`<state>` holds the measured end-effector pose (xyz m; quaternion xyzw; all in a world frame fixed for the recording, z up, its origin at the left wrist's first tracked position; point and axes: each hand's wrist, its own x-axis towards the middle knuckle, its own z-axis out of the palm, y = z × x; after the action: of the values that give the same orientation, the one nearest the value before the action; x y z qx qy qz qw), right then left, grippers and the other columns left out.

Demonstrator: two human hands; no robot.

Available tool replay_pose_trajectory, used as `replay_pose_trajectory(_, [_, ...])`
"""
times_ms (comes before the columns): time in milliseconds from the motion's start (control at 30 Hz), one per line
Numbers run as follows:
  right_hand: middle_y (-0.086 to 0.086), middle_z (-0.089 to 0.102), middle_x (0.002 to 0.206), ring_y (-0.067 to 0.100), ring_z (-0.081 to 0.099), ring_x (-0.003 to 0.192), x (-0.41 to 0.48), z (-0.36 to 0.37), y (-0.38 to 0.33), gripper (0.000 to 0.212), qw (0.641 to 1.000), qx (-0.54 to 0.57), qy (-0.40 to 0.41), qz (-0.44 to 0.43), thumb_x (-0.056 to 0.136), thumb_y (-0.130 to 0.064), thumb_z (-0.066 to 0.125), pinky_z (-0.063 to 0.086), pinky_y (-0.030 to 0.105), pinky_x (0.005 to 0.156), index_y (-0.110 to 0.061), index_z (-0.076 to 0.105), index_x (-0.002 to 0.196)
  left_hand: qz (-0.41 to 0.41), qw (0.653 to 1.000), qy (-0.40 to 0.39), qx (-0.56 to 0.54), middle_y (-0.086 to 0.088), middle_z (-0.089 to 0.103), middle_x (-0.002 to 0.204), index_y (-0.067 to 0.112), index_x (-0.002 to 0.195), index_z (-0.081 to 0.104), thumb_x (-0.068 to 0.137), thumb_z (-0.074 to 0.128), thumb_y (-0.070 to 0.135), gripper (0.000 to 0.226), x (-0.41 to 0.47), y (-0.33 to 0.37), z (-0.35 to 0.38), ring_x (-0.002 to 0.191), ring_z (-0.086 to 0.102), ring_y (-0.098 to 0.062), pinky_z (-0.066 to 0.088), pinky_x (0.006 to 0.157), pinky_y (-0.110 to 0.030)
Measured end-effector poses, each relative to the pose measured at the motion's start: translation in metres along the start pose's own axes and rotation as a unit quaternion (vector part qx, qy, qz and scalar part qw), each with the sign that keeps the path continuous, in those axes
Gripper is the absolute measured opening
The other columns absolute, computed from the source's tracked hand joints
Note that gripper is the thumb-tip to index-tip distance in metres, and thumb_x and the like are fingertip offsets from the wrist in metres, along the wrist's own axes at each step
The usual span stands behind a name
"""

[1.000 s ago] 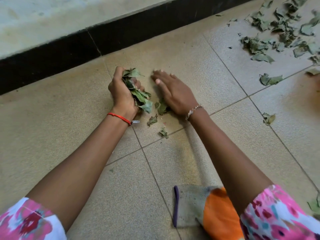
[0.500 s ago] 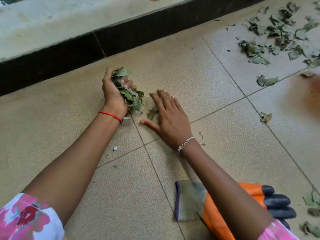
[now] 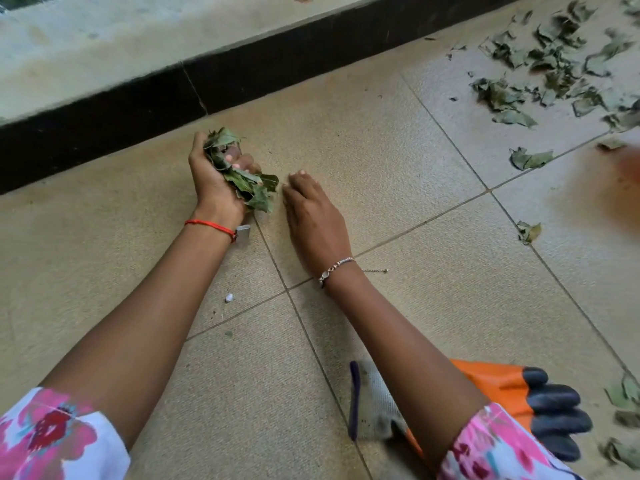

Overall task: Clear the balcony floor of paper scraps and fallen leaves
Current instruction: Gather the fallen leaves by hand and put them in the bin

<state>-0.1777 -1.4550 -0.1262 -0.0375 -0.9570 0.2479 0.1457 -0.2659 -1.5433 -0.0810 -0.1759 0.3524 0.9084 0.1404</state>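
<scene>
Two bare forearms reach forward from pink floral sleeves (image 3: pixel 52 431) over a beige tiled balcony floor (image 3: pixel 381 150). Nearest, at lower right, an orange work glove (image 3: pixel 502 386) with dark fingertips and a grey cuff lies flat on the tiles, partly under the right forearm. A few dry leaves (image 3: pixel 623 393) lie just beyond it at the right edge. Further out, a tiny white paper scrap (image 3: pixel 229 298) rests on the floor beside the left forearm.

Past the wrists, the left hand (image 3: pixel 211 181), with a red thread at the wrist, is turned on its side with fingers curled round a bunch of green leaves (image 3: pixel 249 185), which spills out above and below the grip. Just beside that bunch, the right hand (image 3: pixel 311 216), wearing a thin bracelet, lies palm down on the tile, fingers loosely bent, fingertips near the leaves; it holds nothing that can be seen.

Well apart to the right, a single leaf (image 3: pixel 528 232) and a larger one (image 3: pixel 530 159) lie alone. Farther still, a broad scatter of fallen leaves (image 3: pixel 554 64) covers the far right tiles. At the back runs a black skirting strip (image 3: pixel 104 133) under a pale ledge (image 3: pixel 104 46).
</scene>
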Motion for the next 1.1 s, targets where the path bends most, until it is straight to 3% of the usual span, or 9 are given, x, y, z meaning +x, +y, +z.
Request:
replay_pose_trajectory(100, [0.013, 0.065, 0.116, 0.027, 0.058, 0.116, -0.009, -0.009, 0.012, 0.02, 0.999, 0.039, 0.003, -0.032, 0.089, -0.008, 0.059, 0.048, 0.034, 0.095, 0.002, 0.068, 0.105, 0.002, 1.0, -0.001, -0.004, 0.009, 0.033, 0.036, 0.021, 0.038, 0.041, 0.096, 0.032, 0.037, 0.061, -0.003, -0.001, 0.0, 0.032, 0.03, -0.005, 0.026, 0.041, -0.017])
replay_pose_trajectory(300, [0.005, 0.028, 0.152, 0.018, 0.018, 0.143, -0.038, -0.042, 0.032, 0.05, 0.981, -0.02, -0.151, -0.121, 0.099, -0.033, 0.033, 0.006, 0.028, 0.116, -0.011, 0.032, 0.144, -0.009, 1.0, -0.001, -0.008, 0.009, 0.033, 0.035, 0.022, 0.034, 0.043, 0.097, 0.031, 0.038, 0.066, -0.006, -0.002, 0.001, 0.031, 0.03, -0.005, 0.027, 0.039, -0.016])
replay_pose_trajectory(700, [0.007, 0.068, 0.099, 0.018, 0.065, 0.093, -0.047, -0.062, 0.056, 0.015, 0.991, 0.132, 0.016, -0.002, 0.08, 0.004, 0.06, 0.043, 0.012, 0.083, -0.002, 0.073, 0.084, -0.035, 0.999, -0.002, -0.013, 0.008, 0.032, 0.035, 0.021, 0.035, 0.042, 0.096, 0.032, 0.038, 0.065, -0.011, -0.015, 0.007, 0.031, 0.029, -0.006, 0.028, 0.038, -0.015])
replay_pose_trajectory(767, [0.005, 0.069, 0.09, 0.011, 0.065, 0.084, -0.035, -0.07, 0.058, 0.02, 0.938, 0.262, 0.123, 0.189, 0.078, 0.011, 0.06, 0.048, 0.011, 0.078, -0.003, 0.073, 0.081, -0.048, 0.999, -0.008, -0.01, 0.008, 0.032, 0.034, 0.021, 0.034, 0.042, 0.097, 0.031, 0.037, 0.066, -0.015, -0.019, 0.011, 0.03, 0.03, -0.006, 0.028, 0.037, -0.014])
replay_pose_trajectory(833, [0.008, 0.067, 0.087, 0.011, 0.065, 0.079, -0.018, -0.084, 0.061, 0.022, 0.753, 0.512, 0.154, 0.384, 0.083, 0.015, 0.053, 0.054, 0.016, 0.076, 0.001, 0.069, 0.088, -0.064, 0.998, -0.017, -0.017, 0.008, 0.032, 0.033, 0.02, 0.033, 0.042, 0.098, 0.03, 0.038, 0.068, -0.018, -0.024, 0.015, 0.029, 0.03, -0.006, 0.029, 0.037, -0.013])
replay_pose_trajectory(900, [0.012, 0.065, 0.088, 0.012, 0.066, 0.073, -0.006, -0.097, 0.062, 0.023, 0.549, 0.69, 0.125, 0.455, 0.088, 0.014, 0.045, 0.056, 0.018, 0.072, 0.0, 0.064, 0.09, -0.085, 0.996, -0.024, -0.023, 0.008, 0.033, 0.033, 0.019, 0.033, 0.043, 0.097, 0.029, 0.039, 0.069, -0.022, -0.031, 0.019, 0.028, 0.031, -0.006, 0.03, 0.037, -0.012])
replay_pose_trajectory(933, [0.014, 0.064, 0.087, 0.012, 0.067, 0.071, -0.002, -0.102, 0.058, 0.024, 0.497, 0.73, 0.113, 0.455, 0.089, 0.014, 0.043, 0.055, 0.018, 0.07, 0.0, 0.062, 0.089, -0.094, 0.995, -0.032, -0.03, 0.007, 0.033, 0.033, 0.019, 0.034, 0.043, 0.097, 0.029, 0.039, 0.069, -0.022, -0.035, 0.019, 0.028, 0.032, -0.006, 0.03, 0.037, -0.011])
replay_pose_trajectory(1033, [0.015, 0.066, 0.088, 0.015, 0.067, 0.077, 0.004, -0.114, 0.032, 0.023, 0.507, 0.762, 0.087, 0.394, 0.087, 0.014, 0.044, 0.056, 0.018, 0.072, 0.0, 0.063, 0.088, -0.12, 0.991, -0.039, -0.04, 0.008, 0.035, 0.033, 0.018, 0.034, 0.043, 0.097, 0.028, 0.04, 0.069, -0.027, -0.048, 0.024, 0.028, 0.033, -0.006, 0.031, 0.038, -0.01])
replay_pose_trajectory(1100, [0.01, 0.068, 0.089, 0.013, 0.066, 0.083, 0.009, -0.115, 0.01, 0.022, 0.62, 0.704, 0.081, 0.335, 0.084, 0.014, 0.051, 0.055, 0.017, 0.074, -0.002, 0.066, 0.086, -0.142, 0.989, -0.031, -0.006, 0.007, 0.036, 0.034, 0.017, 0.036, 0.045, 0.097, 0.026, 0.04, 0.069, -0.03, -0.054, 0.029, 0.03, 0.035, -0.006, 0.032, 0.039, -0.01])
